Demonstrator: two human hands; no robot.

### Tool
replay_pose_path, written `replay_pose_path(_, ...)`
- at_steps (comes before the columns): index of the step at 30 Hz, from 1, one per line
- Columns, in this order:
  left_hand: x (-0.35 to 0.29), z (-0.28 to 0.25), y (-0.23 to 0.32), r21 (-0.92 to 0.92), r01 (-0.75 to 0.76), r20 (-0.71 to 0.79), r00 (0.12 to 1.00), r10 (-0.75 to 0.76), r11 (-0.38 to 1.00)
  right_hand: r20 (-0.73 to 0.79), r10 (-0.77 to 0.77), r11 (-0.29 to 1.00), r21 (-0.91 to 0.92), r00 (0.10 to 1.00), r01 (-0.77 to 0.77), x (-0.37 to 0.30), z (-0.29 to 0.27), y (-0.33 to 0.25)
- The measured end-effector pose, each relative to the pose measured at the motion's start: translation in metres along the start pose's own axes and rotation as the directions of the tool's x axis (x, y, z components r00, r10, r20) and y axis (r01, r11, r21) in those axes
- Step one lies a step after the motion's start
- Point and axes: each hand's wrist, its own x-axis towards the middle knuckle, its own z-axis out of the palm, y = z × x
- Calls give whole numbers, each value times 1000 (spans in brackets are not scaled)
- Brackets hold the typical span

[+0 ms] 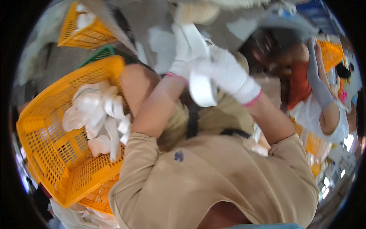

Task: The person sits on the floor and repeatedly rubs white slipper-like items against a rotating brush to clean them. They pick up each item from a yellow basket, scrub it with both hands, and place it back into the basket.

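Note:
Both my hands wear white knit gloves with pink cuffs and are together in front of my lap. A smooth white curved strip (203, 91) is between them; its broad bent end hangs below the fingers. My left hand (182, 53) is closed round the strip's upper part. From the other side, my right hand (230, 74) grips it too, fingers blurred by motion. Just beyond the strip's far end is a pale, fuzzy-edged round thing (197, 13), too blurred to tell whether they touch.
At my left stands a tilted yellow plastic basket (68, 164) holding several white curved pieces (93, 110). Another yellow crate (85, 38) with white pieces lies farther off, near a green basket (97, 55). A co-worker in a white top (316, 118) sits at the right.

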Motion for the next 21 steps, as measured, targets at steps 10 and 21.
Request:
replay_pose_path(10, 6, 0, -25, -328, 175, 455, 891, -8, 928, -114, -686, 421, -868, 719, 265, -31, 2, 40)
replay_pose_path(21, 42, -39, -6, -160, -33, 264, 962, 75, 986, -195, -441, 516, -854, 876, 70, 24, -3, 11)
